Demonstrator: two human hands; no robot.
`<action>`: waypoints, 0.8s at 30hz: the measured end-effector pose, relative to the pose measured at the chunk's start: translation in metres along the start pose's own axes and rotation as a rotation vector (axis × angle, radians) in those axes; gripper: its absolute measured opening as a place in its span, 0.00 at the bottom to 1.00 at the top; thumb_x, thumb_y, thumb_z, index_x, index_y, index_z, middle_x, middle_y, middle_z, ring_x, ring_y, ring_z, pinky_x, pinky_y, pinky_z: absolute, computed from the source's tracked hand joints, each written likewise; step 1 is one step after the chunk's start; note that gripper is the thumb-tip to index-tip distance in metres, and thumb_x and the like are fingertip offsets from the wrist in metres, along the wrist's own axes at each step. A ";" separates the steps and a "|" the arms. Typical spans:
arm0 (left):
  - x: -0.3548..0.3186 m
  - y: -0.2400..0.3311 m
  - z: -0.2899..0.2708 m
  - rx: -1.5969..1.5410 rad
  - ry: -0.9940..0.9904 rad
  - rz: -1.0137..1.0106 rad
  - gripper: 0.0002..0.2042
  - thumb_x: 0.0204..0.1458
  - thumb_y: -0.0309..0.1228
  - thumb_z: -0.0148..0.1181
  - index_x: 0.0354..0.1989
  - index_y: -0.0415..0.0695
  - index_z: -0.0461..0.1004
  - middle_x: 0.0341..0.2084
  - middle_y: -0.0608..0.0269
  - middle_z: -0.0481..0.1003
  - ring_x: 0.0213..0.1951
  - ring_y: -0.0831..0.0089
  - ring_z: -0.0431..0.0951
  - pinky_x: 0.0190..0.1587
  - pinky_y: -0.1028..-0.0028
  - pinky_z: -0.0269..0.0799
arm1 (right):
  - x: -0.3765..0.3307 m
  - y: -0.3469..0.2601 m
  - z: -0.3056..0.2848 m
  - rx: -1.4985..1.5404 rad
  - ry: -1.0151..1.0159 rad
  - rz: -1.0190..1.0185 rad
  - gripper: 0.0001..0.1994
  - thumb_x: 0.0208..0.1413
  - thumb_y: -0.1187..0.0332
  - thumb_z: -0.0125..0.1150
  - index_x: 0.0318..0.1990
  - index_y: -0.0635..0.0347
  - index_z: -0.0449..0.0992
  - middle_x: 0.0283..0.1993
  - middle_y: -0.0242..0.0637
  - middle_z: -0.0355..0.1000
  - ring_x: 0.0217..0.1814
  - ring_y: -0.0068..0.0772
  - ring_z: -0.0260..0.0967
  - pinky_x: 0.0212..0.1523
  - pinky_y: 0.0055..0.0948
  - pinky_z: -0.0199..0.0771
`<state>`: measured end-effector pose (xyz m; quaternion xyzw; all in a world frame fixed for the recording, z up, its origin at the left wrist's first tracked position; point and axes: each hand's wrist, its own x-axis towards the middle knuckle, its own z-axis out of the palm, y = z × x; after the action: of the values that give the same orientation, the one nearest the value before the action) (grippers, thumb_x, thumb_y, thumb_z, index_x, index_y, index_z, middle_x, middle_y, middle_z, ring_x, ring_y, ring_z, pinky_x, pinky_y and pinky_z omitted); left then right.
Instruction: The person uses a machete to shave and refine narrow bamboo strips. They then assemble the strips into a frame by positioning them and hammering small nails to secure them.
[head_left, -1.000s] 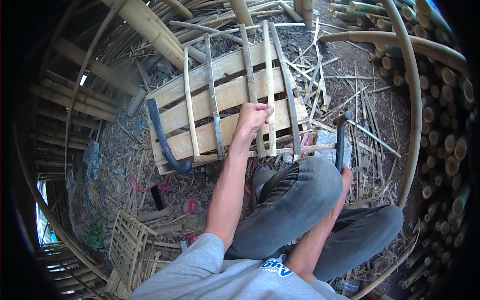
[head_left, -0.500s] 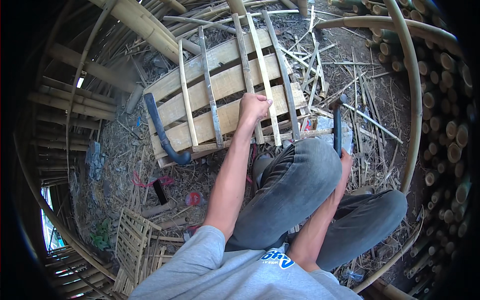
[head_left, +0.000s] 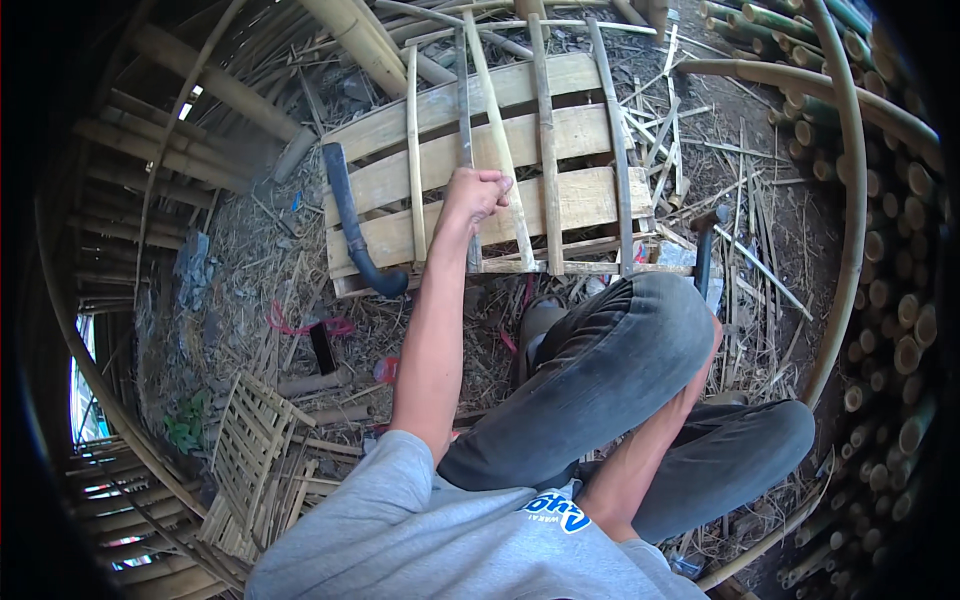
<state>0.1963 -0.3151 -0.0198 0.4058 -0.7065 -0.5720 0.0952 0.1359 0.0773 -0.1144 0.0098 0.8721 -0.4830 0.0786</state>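
My left hand (head_left: 478, 192) is closed around a thin bamboo slat (head_left: 495, 150), one of several upright slats lying across a frame of pale wooden planks (head_left: 580, 195) on the ground before me. I sit with my knees bent in grey trousers. My right hand (head_left: 717, 332) is almost wholly hidden behind my right knee. It holds the dark handle of a hammer (head_left: 703, 255), whose head points up beside the frame's right end.
A dark curved tube (head_left: 350, 225) lies against the frame's left end. Stacked bamboo poles (head_left: 900, 260) line the right, with a long bent strip (head_left: 852, 200) before them. A woven bamboo panel (head_left: 250, 460) lies lower left, near red cord (head_left: 300, 325). Splinters litter the ground.
My left hand has shifted a little leftward across the slats and stays closed. The hammer beside my right knee has hardly moved. My head has tilted, so the frame sits higher in view.
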 end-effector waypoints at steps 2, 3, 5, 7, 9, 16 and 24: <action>0.008 -0.005 0.000 0.034 -0.035 -0.014 0.11 0.53 0.29 0.67 0.41 0.35 0.81 0.22 0.64 0.78 0.21 0.82 0.74 0.23 0.81 0.66 | -0.003 0.002 -0.002 0.022 0.012 -0.036 0.17 0.55 0.60 0.70 0.30 0.70 0.77 0.16 0.31 0.66 0.21 0.17 0.57 0.21 0.28 0.58; 0.013 -0.005 0.004 0.074 -0.031 0.020 0.10 0.53 0.28 0.67 0.40 0.34 0.81 0.22 0.62 0.78 0.20 0.81 0.74 0.21 0.81 0.64 | -0.003 0.003 -0.004 0.054 0.020 -0.051 0.17 0.55 0.60 0.70 0.30 0.70 0.77 0.17 0.31 0.66 0.21 0.17 0.57 0.21 0.28 0.58; 0.014 -0.013 0.009 0.097 -0.013 0.052 0.09 0.52 0.25 0.66 0.38 0.32 0.81 0.22 0.59 0.79 0.18 0.80 0.75 0.16 0.79 0.62 | -0.004 0.009 0.002 0.092 0.016 -0.073 0.17 0.55 0.60 0.69 0.30 0.70 0.77 0.17 0.31 0.66 0.21 0.17 0.58 0.21 0.28 0.58; 0.014 -0.019 0.007 0.077 -0.018 -0.001 0.09 0.52 0.26 0.66 0.38 0.32 0.81 0.22 0.59 0.79 0.18 0.79 0.76 0.16 0.78 0.63 | -0.007 0.015 0.005 0.129 0.000 -0.095 0.17 0.55 0.60 0.69 0.30 0.70 0.77 0.17 0.31 0.66 0.21 0.17 0.58 0.21 0.28 0.58; 0.013 -0.019 0.006 0.019 -0.005 -0.048 0.09 0.53 0.26 0.66 0.38 0.32 0.80 0.22 0.59 0.79 0.19 0.77 0.77 0.17 0.76 0.66 | -0.008 0.013 0.006 0.190 -0.010 -0.136 0.17 0.55 0.60 0.69 0.30 0.70 0.77 0.17 0.31 0.66 0.21 0.17 0.58 0.21 0.28 0.58; 0.005 -0.022 0.021 -0.072 0.028 -0.027 0.10 0.53 0.25 0.66 0.39 0.29 0.79 0.24 0.56 0.80 0.20 0.76 0.78 0.22 0.77 0.75 | -0.005 0.006 -0.003 0.180 -0.011 -0.157 0.18 0.55 0.59 0.69 0.31 0.70 0.77 0.17 0.31 0.67 0.20 0.18 0.59 0.21 0.28 0.58; 0.005 -0.015 0.011 0.056 -0.034 0.028 0.11 0.51 0.24 0.66 0.39 0.28 0.79 0.30 0.47 0.81 0.25 0.67 0.84 0.25 0.73 0.81 | -0.038 -0.038 -0.014 0.105 -0.002 0.040 0.20 0.57 0.55 0.68 0.24 0.63 0.74 0.17 0.25 0.62 0.19 0.16 0.54 0.20 0.25 0.51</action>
<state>0.1938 -0.3106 -0.0383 0.3887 -0.7294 -0.5573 0.0796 0.1682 0.0708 -0.0697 0.0309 0.8450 -0.5265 0.0882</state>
